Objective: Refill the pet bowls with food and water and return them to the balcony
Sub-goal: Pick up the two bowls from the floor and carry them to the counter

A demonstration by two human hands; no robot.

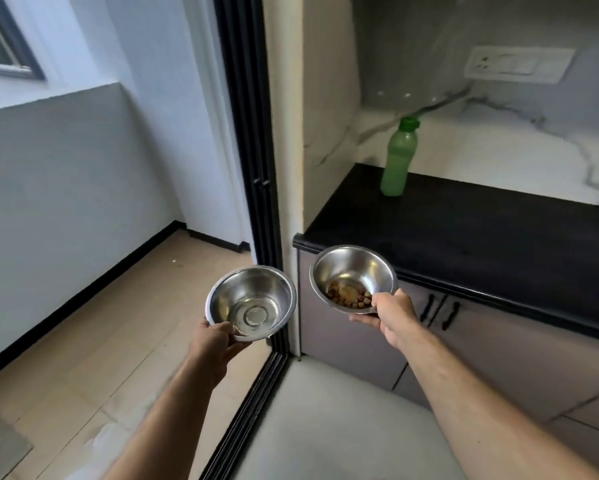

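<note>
Our left hand (pixel 212 337) is gripping the water bowl (pixel 251 303) by its rim; our right hand (pixel 393 315) is pinching the food bowl (pixel 353 277), both raised beside the balcony door track (pixel 256 393), near the worktop (pixel 464 223).

Two bare forearms, no sleeves in view; left hand (pixel 215 341) and right hand (pixel 393 315) ungloved (no rings or watch seen).

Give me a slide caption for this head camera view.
Left hand holds a round steel bowl of water, right hand a round steel bowl of kibble, at the balcony doorway.
</note>
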